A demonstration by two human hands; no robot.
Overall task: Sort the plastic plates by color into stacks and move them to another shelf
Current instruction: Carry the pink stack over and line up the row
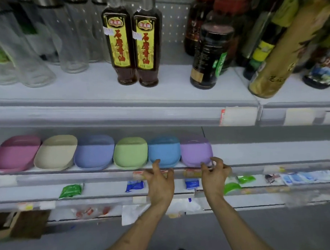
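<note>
Plastic plates (130,153) in a row along the middle shelf (264,151), one per colour. Seemingly the pick-up step, nothing lifted yet. Left hand (159,183) just below the blue plate (164,150), right hand (215,177) at the front rim of the purple plate (196,151), each grip spread and empty. Next, likely: closing on a rim, lifting clear of the shelf lip.

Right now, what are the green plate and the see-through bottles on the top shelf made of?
The green plate looks like plastic: a matte, even colour, a soft rounded rim and no sharp shine. The see-through bottles look like glass, clear with thick, bright bases. The picture is blurry, though, so they could be clear plastic.
</note>
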